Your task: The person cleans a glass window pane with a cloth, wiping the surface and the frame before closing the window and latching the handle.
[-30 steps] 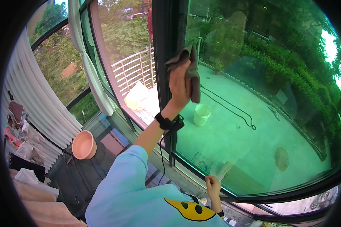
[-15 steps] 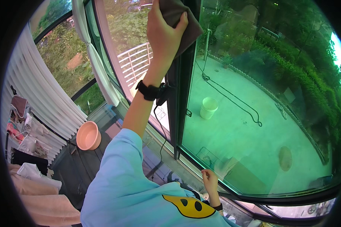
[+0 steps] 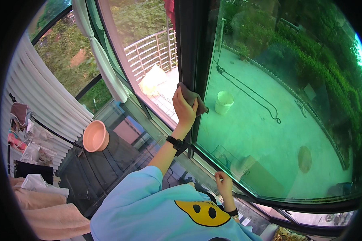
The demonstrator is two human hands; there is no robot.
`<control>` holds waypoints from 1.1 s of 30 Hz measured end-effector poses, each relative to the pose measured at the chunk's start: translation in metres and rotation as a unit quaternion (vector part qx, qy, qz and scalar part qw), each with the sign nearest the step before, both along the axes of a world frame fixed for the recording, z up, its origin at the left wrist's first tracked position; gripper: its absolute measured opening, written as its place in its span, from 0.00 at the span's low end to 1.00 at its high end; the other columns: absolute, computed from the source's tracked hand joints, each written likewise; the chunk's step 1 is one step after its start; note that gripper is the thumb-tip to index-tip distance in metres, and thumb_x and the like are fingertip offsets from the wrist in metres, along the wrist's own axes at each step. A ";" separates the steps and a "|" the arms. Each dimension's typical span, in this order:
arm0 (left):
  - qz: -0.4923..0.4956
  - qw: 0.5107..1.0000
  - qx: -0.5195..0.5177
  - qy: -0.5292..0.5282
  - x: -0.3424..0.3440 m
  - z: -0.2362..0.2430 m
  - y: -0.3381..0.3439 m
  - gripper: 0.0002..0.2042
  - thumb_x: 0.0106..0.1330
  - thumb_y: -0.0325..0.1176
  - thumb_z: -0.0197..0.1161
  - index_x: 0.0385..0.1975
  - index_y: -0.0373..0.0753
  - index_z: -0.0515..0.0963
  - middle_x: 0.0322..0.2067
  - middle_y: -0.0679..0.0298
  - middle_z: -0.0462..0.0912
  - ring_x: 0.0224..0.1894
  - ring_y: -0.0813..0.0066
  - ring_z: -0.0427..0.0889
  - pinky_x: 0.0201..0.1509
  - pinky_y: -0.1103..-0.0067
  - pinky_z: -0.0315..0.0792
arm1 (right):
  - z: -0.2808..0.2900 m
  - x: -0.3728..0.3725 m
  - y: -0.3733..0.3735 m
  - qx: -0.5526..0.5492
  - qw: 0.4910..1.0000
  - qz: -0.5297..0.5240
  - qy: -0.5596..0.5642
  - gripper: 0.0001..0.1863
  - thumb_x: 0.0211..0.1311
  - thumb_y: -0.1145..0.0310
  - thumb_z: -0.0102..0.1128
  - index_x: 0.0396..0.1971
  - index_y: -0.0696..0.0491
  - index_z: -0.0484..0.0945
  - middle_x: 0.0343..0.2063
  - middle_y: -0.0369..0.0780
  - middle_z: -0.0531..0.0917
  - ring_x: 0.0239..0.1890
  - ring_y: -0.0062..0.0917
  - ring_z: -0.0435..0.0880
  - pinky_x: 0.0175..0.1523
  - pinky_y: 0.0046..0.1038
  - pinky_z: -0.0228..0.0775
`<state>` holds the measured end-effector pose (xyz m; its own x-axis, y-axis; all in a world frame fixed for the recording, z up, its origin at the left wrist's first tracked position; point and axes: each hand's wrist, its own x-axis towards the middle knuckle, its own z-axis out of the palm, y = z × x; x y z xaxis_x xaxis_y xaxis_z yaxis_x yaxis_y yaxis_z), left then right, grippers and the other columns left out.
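My left hand [image 3: 184,111] is closed round a grey-brown cloth [image 3: 196,102], pressing it on the dark upright frame [image 3: 191,52] of a glass door. A black watch [image 3: 175,143] is on that wrist. Lower down, near the bottom of the green-tinted glass pane [image 3: 261,148], I see my right hand [image 3: 224,185] raised in front of my body, its fingers loosely curled with nothing visible in them. It wears a dark wristband [image 3: 231,213].
An orange basin [image 3: 95,136] stands on the dark surface at the left, beside a white curtain [image 3: 48,96]. Towels [image 3: 54,219] and hanging laundry fill the lower left. Outside are a white railing [image 3: 151,50] and a pale bucket [image 3: 224,102].
My left hand has slid down the door frame with the cloth, from the top of the view to about mid-height. My right hand has stayed nearly in place.
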<state>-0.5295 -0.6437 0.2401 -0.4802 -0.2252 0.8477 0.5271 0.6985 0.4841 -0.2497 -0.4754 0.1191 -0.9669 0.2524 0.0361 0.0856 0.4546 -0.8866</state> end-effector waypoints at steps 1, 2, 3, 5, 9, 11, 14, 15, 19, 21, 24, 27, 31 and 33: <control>-0.001 1.000 -0.004 -0.013 0.001 -0.019 0.000 0.38 0.52 0.31 0.67 0.62 0.32 0.54 0.54 0.46 0.64 0.55 0.46 0.65 0.59 0.61 0.61 | -0.002 0.001 0.001 0.011 1.000 -0.004 -0.004 0.06 0.59 0.70 0.56 0.32 0.55 0.80 0.26 0.41 0.83 0.27 0.26 0.84 0.28 0.25 0.71; 0.000 0.999 -0.005 -0.033 0.003 -0.036 -0.001 0.38 0.52 0.31 0.67 0.62 0.32 0.54 0.54 0.46 0.64 0.55 0.46 0.65 0.59 0.61 0.61 | -0.003 0.003 0.002 0.010 1.000 -0.006 -0.001 0.06 0.59 0.70 0.56 0.32 0.55 0.80 0.26 0.41 0.83 0.27 0.26 0.84 0.28 0.25 0.71; -0.003 0.999 -0.018 -0.033 0.004 -0.053 -0.002 0.38 0.53 0.32 0.67 0.62 0.32 0.53 0.54 0.46 0.63 0.55 0.46 0.65 0.59 0.61 0.61 | -0.004 0.003 0.002 0.020 1.000 -0.010 -0.006 0.06 0.59 0.69 0.56 0.33 0.55 0.80 0.26 0.41 0.83 0.27 0.26 0.84 0.28 0.25 0.71; -0.002 0.999 -0.023 -0.047 0.006 -0.080 -0.003 0.38 0.53 0.32 0.67 0.62 0.32 0.52 0.54 0.46 0.63 0.55 0.46 0.64 0.59 0.61 0.60 | -0.005 0.006 0.002 0.027 0.999 -0.014 -0.009 0.07 0.60 0.69 0.56 0.33 0.55 0.80 0.26 0.40 0.83 0.27 0.26 0.84 0.28 0.25 0.71; -0.036 0.997 0.001 -0.064 0.014 -0.103 -0.004 0.37 0.55 0.31 0.66 0.62 0.31 0.52 0.55 0.46 0.62 0.57 0.46 0.62 0.61 0.62 0.59 | -0.002 0.013 0.002 0.013 1.000 -0.022 -0.007 0.07 0.61 0.68 0.56 0.33 0.54 0.80 0.26 0.40 0.84 0.28 0.26 0.84 0.28 0.24 0.71; -0.080 0.993 0.050 -0.071 0.017 -0.092 -0.004 0.36 0.56 0.30 0.65 0.62 0.33 0.53 0.56 0.46 0.61 0.59 0.47 0.61 0.63 0.63 0.58 | 0.002 0.018 0.007 0.009 0.999 -0.036 -0.014 0.07 0.60 0.69 0.56 0.33 0.55 0.80 0.27 0.40 0.84 0.29 0.25 0.84 0.28 0.24 0.72; -0.072 0.995 0.054 0.035 0.006 -0.036 0.000 0.35 0.54 0.28 0.67 0.61 0.36 0.57 0.57 0.47 0.61 0.58 0.49 0.63 0.62 0.64 0.60 | 0.009 0.018 0.027 -0.004 0.998 -0.068 0.005 0.07 0.60 0.70 0.56 0.33 0.56 0.80 0.26 0.41 0.84 0.28 0.24 0.84 0.29 0.23 0.72; -0.070 0.994 0.059 0.065 0.000 -0.010 0.002 0.34 0.54 0.28 0.67 0.61 0.36 0.59 0.56 0.48 0.62 0.58 0.49 0.63 0.62 0.65 0.60 | 0.012 0.019 0.036 -0.016 0.997 -0.079 0.009 0.07 0.61 0.71 0.56 0.33 0.56 0.80 0.26 0.41 0.84 0.28 0.23 0.84 0.29 0.23 0.72; -0.049 0.977 0.010 0.205 -0.023 0.118 -0.003 0.31 0.52 0.27 0.68 0.57 0.37 0.63 0.54 0.53 0.67 0.55 0.52 0.67 0.59 0.66 0.62 | 0.016 0.013 0.063 0.021 0.993 -0.117 0.026 0.07 0.61 0.71 0.55 0.34 0.57 0.80 0.24 0.41 0.84 0.27 0.21 0.83 0.31 0.21 0.71; -0.065 0.962 -0.003 0.266 -0.028 0.182 -0.004 0.30 0.53 0.30 0.66 0.57 0.37 0.64 0.55 0.52 0.68 0.55 0.52 0.67 0.59 0.65 0.61 | 0.010 0.009 0.062 0.017 0.992 -0.121 0.026 0.07 0.61 0.71 0.54 0.34 0.57 0.80 0.24 0.41 0.84 0.27 0.22 0.83 0.32 0.21 0.71; -0.118 0.934 0.013 0.337 -0.024 0.264 0.002 0.26 0.60 0.33 0.61 0.58 0.37 0.64 0.55 0.50 0.69 0.56 0.53 0.68 0.62 0.65 0.57 | -0.003 0.008 0.047 -0.048 0.993 -0.104 0.015 0.07 0.62 0.71 0.53 0.34 0.57 0.79 0.23 0.41 0.84 0.27 0.23 0.84 0.33 0.23 0.72; -0.074 0.924 -0.083 0.365 -0.009 0.315 0.016 0.24 0.65 0.33 0.53 0.61 0.37 0.61 0.56 0.52 0.68 0.59 0.53 0.66 0.64 0.63 0.55 | -0.018 0.006 0.017 -0.050 0.997 -0.053 -0.003 0.08 0.62 0.71 0.53 0.35 0.57 0.79 0.23 0.41 0.84 0.28 0.24 0.84 0.31 0.23 0.74; -0.046 0.933 -0.122 0.335 0.000 0.311 0.042 0.27 0.66 0.40 0.52 0.63 0.38 0.59 0.62 0.52 0.62 0.65 0.55 0.58 0.67 0.60 0.47 | -0.027 0.010 -0.013 -0.033 0.999 0.002 -0.014 0.08 0.60 0.68 0.55 0.35 0.55 0.80 0.24 0.42 0.84 0.26 0.29 0.84 0.30 0.25 0.74; -0.071 0.928 -0.115 0.346 -0.006 0.286 0.047 0.28 0.63 0.40 0.56 0.61 0.37 0.61 0.61 0.51 0.62 0.63 0.53 0.60 0.66 0.59 0.49 | -0.028 0.013 -0.017 -0.013 0.999 0.027 -0.024 0.09 0.59 0.67 0.56 0.36 0.55 0.80 0.24 0.43 0.84 0.26 0.30 0.84 0.30 0.27 0.74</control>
<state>-0.5356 -0.5965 0.5265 0.1870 0.0238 0.9821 0.7507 0.6413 -0.1585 -0.2371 -0.4926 0.0907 -0.9796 0.2005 -0.0162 0.1041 0.4364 -0.8937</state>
